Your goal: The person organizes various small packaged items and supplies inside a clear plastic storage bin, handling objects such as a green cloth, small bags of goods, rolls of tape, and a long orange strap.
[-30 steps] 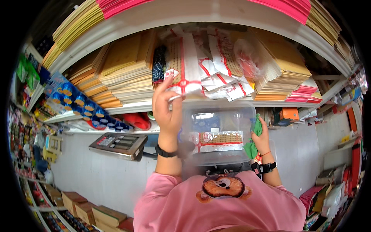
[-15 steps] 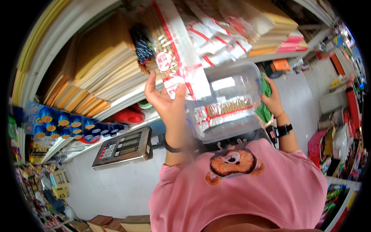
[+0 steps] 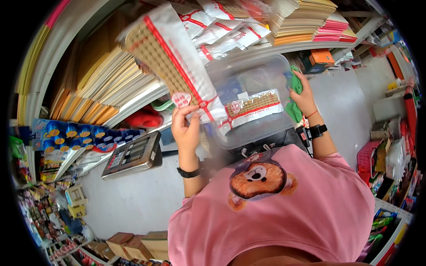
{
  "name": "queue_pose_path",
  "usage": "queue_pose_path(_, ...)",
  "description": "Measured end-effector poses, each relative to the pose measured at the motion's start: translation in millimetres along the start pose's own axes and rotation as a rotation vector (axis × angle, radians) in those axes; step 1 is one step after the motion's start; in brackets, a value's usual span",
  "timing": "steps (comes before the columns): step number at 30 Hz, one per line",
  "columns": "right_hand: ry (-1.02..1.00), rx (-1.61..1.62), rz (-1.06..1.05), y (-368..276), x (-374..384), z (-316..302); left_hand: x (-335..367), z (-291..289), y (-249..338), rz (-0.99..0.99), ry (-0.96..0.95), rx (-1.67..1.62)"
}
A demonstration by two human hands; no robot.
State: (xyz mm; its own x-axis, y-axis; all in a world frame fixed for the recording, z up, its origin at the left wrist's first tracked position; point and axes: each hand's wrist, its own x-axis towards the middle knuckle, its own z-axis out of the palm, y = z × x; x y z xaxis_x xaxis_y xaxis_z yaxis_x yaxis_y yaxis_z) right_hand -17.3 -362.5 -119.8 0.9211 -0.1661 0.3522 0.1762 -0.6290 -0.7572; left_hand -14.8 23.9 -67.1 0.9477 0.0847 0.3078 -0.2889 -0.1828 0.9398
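My left hand (image 3: pixel 186 128) pinches the lower end of a long white-and-red packet (image 3: pixel 175 62); its clear side shows a tan, dotted, insole-like piece. The packet slants up and left over the shelf edge, its lower end overlapping a clear plastic bin (image 3: pixel 259 132). A similar packet (image 3: pixel 254 106) lies inside the bin. At the bin's right rim, my right hand (image 3: pixel 305 95) has its fingers closed on a crumpled green cloth (image 3: pixel 293 111). Whether those fingers also grip the rim is hidden.
Envelope stacks (image 3: pixel 113 75) and more white-and-red packets (image 3: pixel 222 31) fill the shelf ahead. At left are a digital scale (image 3: pixel 133 155), a red object (image 3: pixel 145 119) and a card of blue-capped items (image 3: pixel 75 135). Cardboard boxes (image 3: pixel 133 246) stand below; a pink basket (image 3: pixel 366 159) is at right.
The packet in my left hand has swung from nearly upright to a leftward slant, and the hand sits slightly lower. The bin has shifted a little up and left in view.
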Motion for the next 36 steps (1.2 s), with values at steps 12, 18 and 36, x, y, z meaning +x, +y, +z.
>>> queue_pose_path(12,-0.037,0.131,-0.073,50.2,21.4,-1.4,-11.3,41.8,41.7,-0.022,-0.256,0.504)
queue_pose_path(18,-0.059,0.200,-0.021,59.6,21.0,-10.2,23.5,109.4,23.3,0.330,-0.441,1.074)
queue_pose_path(36,-0.099,0.215,-0.063,57.1,25.4,-15.9,29.4,153.0,-22.3,0.252,-0.559,1.002)
